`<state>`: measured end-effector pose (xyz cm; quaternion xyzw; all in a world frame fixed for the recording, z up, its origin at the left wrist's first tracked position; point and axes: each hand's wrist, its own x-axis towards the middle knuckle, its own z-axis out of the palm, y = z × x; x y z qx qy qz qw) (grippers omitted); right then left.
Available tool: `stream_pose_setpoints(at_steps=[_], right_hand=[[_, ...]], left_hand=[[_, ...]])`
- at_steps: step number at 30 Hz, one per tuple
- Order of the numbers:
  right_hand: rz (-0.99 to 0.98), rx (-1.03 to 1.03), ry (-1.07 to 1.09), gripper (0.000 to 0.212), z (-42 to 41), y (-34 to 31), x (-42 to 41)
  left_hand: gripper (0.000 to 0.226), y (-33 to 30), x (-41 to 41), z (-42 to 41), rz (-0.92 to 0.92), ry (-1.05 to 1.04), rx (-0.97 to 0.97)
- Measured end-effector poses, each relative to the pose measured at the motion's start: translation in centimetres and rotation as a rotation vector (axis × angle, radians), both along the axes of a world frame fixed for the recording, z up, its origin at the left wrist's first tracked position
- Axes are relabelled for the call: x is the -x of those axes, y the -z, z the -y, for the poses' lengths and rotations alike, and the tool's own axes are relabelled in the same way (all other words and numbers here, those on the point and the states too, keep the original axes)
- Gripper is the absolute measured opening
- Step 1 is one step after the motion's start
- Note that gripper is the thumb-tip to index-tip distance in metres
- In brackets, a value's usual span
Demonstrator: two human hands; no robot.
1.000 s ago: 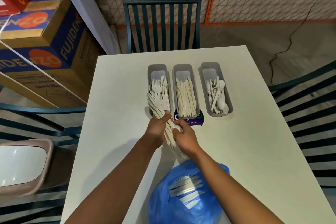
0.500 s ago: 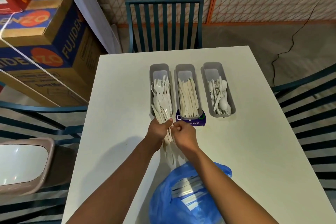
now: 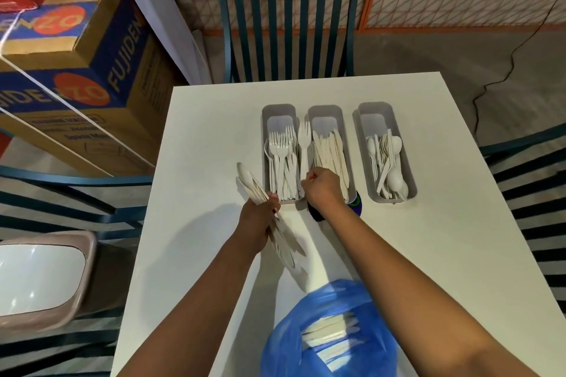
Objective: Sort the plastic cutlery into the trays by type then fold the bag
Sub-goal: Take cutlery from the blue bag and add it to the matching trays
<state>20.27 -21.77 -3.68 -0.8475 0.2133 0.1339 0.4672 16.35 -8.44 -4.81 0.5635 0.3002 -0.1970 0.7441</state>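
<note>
Since half a second ago the right hand (image 3: 321,190) has left the left hand and risen toward mid-frame, pinching a single fork (image 3: 303,144) by its handle; the fork stands over the gap between the left tray (image 3: 278,112) and the middle tray (image 3: 324,112), tines toward the top of the frame. Left of it, the left hand (image 3: 257,223) has swung outward and grips a bundle of cutlery (image 3: 260,196), whose spoon ends fan toward the upper left beside the left tray and whose other ends trail toward the lower right over the desk (image 3: 199,162).

Forks fill the left tray, knives the middle one, and spoons the right tray (image 3: 375,110); the three stand side by side at mid-frame. A dark blue card (image 3: 356,203) peeks from beneath the middle tray's near end, behind the right wrist.

At the bottom of the frame, between the forearms, sits the blue bag (image 3: 306,346), more white cutlery showing through its opening.

A teal chair (image 3: 288,34) stands at the desk's far edge. Cardboard boxes (image 3: 92,70) fill the upper left, and a pink-rimmed bin (image 3: 46,278) sits at lower left.
</note>
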Motion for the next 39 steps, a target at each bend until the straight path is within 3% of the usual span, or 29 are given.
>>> stream_pose_setpoints(at_steps=[5,10,14,16,20,22,34,39], right_hand=[[-0.044,0.078,-0.034,0.008,-1.0,1.1,-2.4],[-0.116,0.391,-0.197,0.018,-2.0,1.5,-2.5],[-0.085,0.466,-0.237,0.021,-2.3,1.1,-1.7],[-0.021,0.405,-0.202,0.024,-2.3,0.6,-0.8],[0.056,-0.12,-0.127,0.015,-2.5,-0.5,2.0],[0.005,-0.253,-0.133,0.015,-2.7,-0.7,3.2],[0.002,-0.117,-0.202,0.018,-1.5,-0.2,5.7],[0.05,-0.06,0.009,0.015,1.8,-0.5,5.3]], left_hand=[[0.021,0.0,-0.7,-0.6,0.024,0.027,0.024],[0.02,0.1,-1.0,-0.7,-0.013,0.007,0.045],[0.022,0.1,-1.2,-1.0,0.014,0.026,0.062],[0.023,0.1,-1.2,-1.2,0.042,0.044,0.073],[0.015,0.0,-1.3,-1.4,0.071,0.054,0.143],[0.009,-0.3,-1.2,-1.4,0.052,0.042,0.155],[0.009,-1.4,0.1,0.1,0.073,0.031,0.113],[0.007,-1.4,0.1,0.7,0.055,0.0,0.086]])
